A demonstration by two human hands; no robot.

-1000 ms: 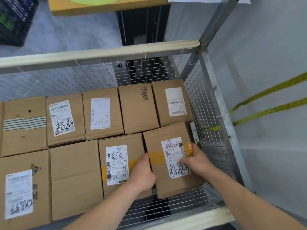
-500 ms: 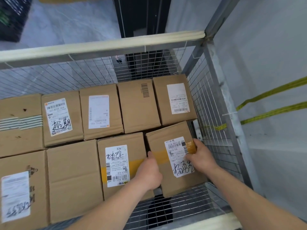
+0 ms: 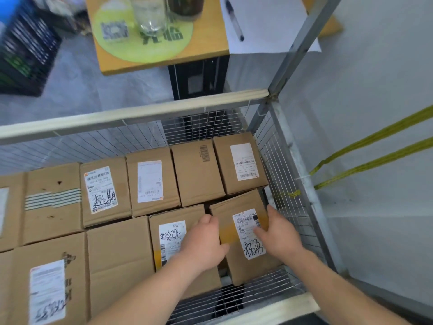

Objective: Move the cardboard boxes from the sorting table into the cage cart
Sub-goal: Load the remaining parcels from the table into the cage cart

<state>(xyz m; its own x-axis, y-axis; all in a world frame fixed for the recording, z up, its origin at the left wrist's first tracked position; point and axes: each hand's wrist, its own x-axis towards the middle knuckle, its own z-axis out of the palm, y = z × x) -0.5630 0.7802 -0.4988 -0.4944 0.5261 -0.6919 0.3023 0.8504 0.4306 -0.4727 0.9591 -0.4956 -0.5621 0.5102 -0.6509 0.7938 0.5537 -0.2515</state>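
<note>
- A brown cardboard box (image 3: 242,233) with yellow tape and a white label sat skewed in the near right corner of the grey wire-mesh cage cart (image 3: 140,113)
- The left hand (image 3: 203,242) gripped its left edge, thumb on top
- The right hand (image 3: 280,233) held its right side, fingers curled over the label
- More labelled cardboard boxes (image 3: 152,181) packed the cart's left
</note>
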